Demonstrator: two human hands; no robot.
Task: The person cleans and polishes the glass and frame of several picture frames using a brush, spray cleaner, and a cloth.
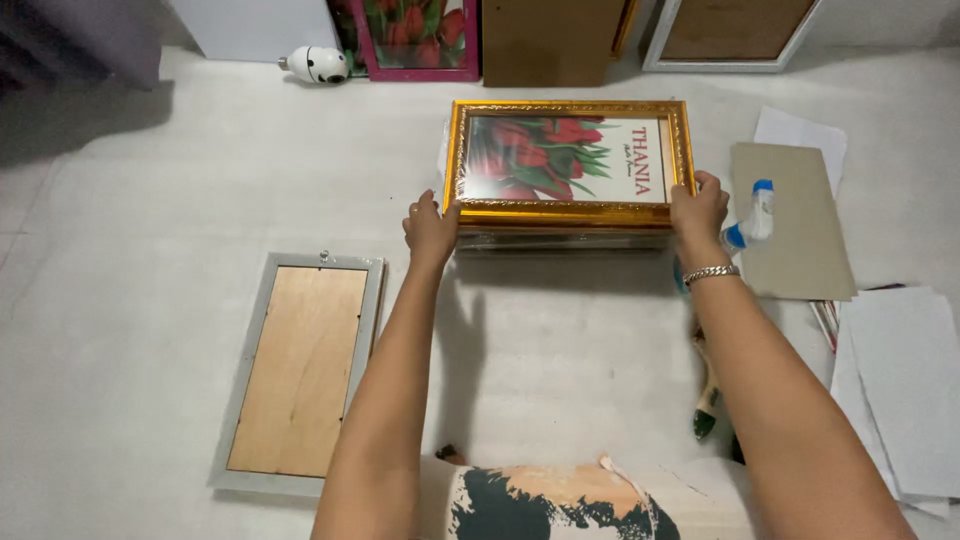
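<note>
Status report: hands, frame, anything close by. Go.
Left hand and right hand grip the gold frame by its ends, atop a stack. Glue bottle just right of right hand. Silver frame face down, left.

- The left hand (430, 228) grips the lower left corner of a gold picture frame (570, 208); the right hand (697, 208), with a metal bracelet at the wrist, grips the lower right corner.
- The gold frame shows a print of red tulips and sits on top of a stack of similar frames on the pale floor (150, 180).
- A silver frame (298, 372) lies face down to the left, its wooden backing up, well apart from the left arm.
- A sheet of brown cardboard (800, 240) lies right of the gold frame, with a small bottle with a blue cap (760, 210) on its left edge, just beside the right hand.
- White papers (900, 380) lie at the far right.
- A pink-framed tulip picture (415, 38) leans at the top.
</note>
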